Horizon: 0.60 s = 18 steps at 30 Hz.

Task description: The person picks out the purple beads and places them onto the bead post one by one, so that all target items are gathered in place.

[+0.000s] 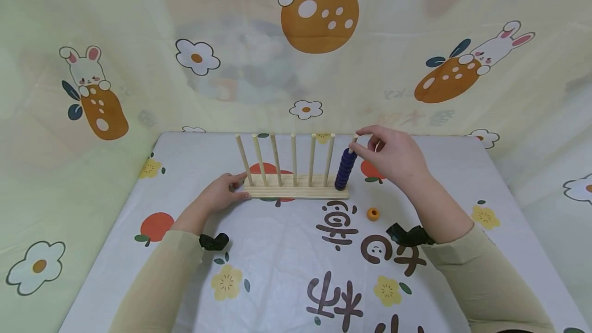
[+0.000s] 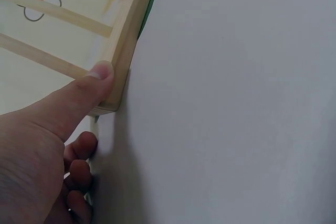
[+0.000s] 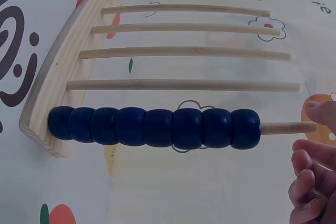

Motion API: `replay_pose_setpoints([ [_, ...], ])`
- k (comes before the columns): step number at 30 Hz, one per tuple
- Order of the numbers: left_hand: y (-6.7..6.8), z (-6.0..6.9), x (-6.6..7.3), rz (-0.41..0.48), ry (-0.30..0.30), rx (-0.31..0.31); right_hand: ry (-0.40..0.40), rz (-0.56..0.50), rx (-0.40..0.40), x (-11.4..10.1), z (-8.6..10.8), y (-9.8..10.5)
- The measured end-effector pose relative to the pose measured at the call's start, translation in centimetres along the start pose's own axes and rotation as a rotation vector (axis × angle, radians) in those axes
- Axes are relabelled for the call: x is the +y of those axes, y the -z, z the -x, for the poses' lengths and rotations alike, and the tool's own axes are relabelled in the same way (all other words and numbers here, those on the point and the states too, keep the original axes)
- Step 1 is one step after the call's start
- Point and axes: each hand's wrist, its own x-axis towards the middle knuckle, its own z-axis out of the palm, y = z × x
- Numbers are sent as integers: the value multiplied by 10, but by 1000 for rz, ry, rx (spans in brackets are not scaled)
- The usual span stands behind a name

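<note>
A wooden peg rack with several upright pegs stands on the table. At its left end my left hand grips the base, thumb along the front edge; in the left wrist view the thumb lies on the wood. The rightmost peg carries a stack of dark blue beads, with the bare peg tip showing above. Around that tip, my right hand has its thumb and index finger parted, and no bead is visible between them. The other pegs are bare.
One orange-yellow bead lies on the table in front of the rack's right end. A printed white cloth covers the table. Behind it hangs a patterned curtain.
</note>
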Motion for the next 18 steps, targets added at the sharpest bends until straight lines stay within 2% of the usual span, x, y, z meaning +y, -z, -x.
replay_pose_setpoints([
  [12,0,1,4,9,35,-8,-17,-17,0,6,3,-1],
  [18,1,3,2,25,18,3,6,-21,11,6,5,0],
])
